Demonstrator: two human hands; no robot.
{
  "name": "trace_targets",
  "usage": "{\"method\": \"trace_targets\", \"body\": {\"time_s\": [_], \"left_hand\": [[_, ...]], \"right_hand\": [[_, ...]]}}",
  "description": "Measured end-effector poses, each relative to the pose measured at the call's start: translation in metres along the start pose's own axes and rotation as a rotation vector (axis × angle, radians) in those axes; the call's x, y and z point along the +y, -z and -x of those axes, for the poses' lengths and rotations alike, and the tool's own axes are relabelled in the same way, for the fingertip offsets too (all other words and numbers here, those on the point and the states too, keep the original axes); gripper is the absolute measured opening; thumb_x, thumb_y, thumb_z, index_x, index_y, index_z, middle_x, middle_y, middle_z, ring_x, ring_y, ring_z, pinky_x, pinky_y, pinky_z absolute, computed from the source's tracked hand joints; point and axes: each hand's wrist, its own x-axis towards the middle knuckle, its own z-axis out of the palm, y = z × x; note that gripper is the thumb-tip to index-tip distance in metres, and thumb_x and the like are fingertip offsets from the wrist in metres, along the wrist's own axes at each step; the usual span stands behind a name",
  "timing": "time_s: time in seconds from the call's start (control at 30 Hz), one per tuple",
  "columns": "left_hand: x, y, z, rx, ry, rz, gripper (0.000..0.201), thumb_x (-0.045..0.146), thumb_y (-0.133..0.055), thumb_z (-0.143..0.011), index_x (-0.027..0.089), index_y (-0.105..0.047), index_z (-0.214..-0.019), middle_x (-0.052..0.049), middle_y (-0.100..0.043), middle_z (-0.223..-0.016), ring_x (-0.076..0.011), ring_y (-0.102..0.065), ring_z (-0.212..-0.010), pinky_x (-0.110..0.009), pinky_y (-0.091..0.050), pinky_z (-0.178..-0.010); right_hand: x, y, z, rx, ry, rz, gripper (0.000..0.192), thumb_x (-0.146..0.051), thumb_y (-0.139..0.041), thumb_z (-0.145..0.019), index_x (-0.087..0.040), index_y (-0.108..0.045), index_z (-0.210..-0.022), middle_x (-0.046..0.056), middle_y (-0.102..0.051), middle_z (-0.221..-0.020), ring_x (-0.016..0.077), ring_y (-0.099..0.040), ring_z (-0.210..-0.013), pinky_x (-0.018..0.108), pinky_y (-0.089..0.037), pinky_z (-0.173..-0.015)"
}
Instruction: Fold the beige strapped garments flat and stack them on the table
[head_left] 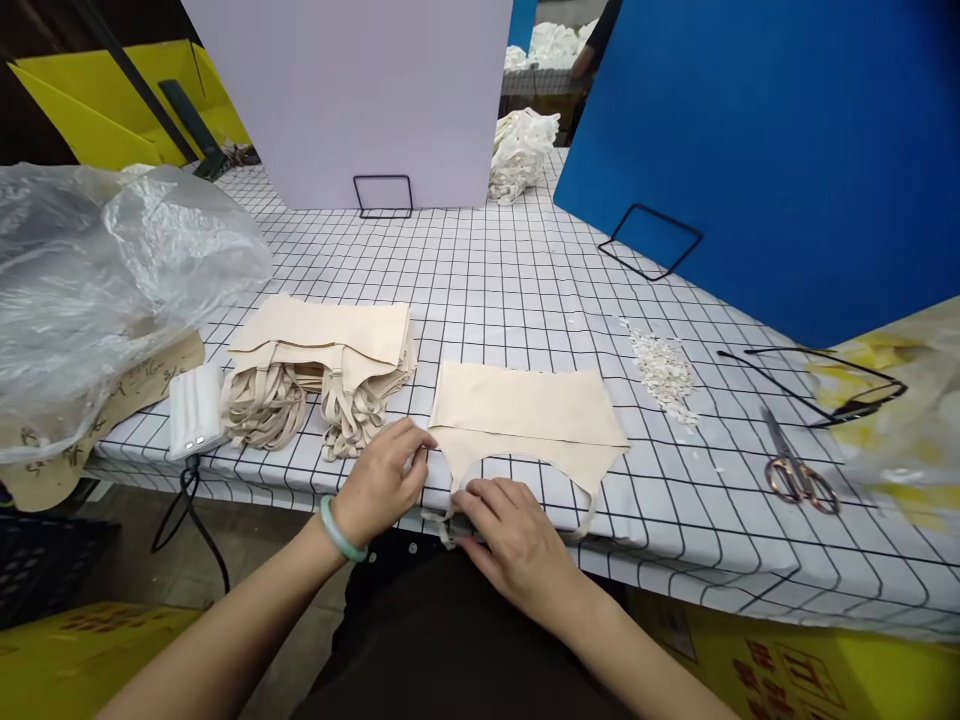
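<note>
At the table edge, both hands (left hand (379, 482), right hand (517, 545)) touch a flat beige garment (525, 415).

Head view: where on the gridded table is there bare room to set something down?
Bare grid lies behind the beige garment and the stack, up to the lilac board. A smaller patch sits between the garment and scissors. Crowded: the near edge, with both hands, and the plastic bag.

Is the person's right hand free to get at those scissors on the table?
Probably yes. The scissors lie in the open on the grid table, to the right of the right hand, with only bare tabletop between. The hand would first have to let go of the beige garment.
</note>
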Motion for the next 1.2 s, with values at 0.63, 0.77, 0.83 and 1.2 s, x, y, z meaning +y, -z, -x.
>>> {"method": "trace_targets", "body": {"time_s": [0.63, 0.77, 0.83, 1.2], "left_hand": [[-0.044, -0.022, -0.008, -0.185, -0.437, 0.068, 0.031, 0.005, -0.045, -0.090, 0.017, -0.069, -0.106, -0.011, -0.068, -0.110, -0.0190, -0.063, -0.108, -0.038, -0.055, -0.094], [-0.039, -0.022, -0.001, -0.180, -0.425, 0.046, 0.027, 0.014, -0.054, -0.093, 0.019, -0.067, -0.115, -0.011, -0.066, -0.114, -0.0210, -0.061, -0.110, -0.040, -0.054, -0.095], [-0.035, -0.024, 0.003, -0.165, -0.403, 0.017, 0.023, 0.019, -0.059, -0.092, 0.020, -0.068, -0.114, -0.011, -0.065, -0.114, -0.0218, -0.060, -0.108, -0.040, -0.054, -0.094], [-0.020, -0.041, 0.010, 0.011, -0.340, -0.108, 0.018, 0.024, -0.058, -0.095, 0.019, -0.074, -0.089, -0.011, -0.066, -0.104, -0.0211, -0.062, -0.096, -0.036, -0.056, -0.078]], "right_hand": [[0.001, -0.036, -0.012, 0.250, 0.100, 0.200, 0.015, -0.016, -0.060, -0.089, -0.017, -0.066, -0.102, 0.010, -0.069, -0.100, 0.0235, -0.053, -0.090, 0.040, -0.044, -0.083], [-0.006, -0.023, -0.015, 0.281, 0.157, -0.038, 0.018, -0.012, -0.057, -0.092, -0.018, -0.066, -0.106, 0.010, -0.069, -0.103, 0.0218, -0.056, -0.092, 0.037, -0.048, -0.081], [-0.010, -0.010, -0.015, 0.269, 0.128, -0.175, 0.021, -0.013, -0.055, -0.094, -0.018, -0.066, -0.112, 0.011, -0.069, -0.105, 0.0209, -0.057, -0.092, 0.036, -0.050, -0.080], [0.033, 0.066, -0.053, 0.200, -0.815, -1.218, 0.046, -0.065, -0.057, -0.087, -0.019, -0.063, -0.087, -0.001, -0.057, -0.062, 0.0168, -0.061, -0.071, 0.033, -0.052, -0.078]]}}
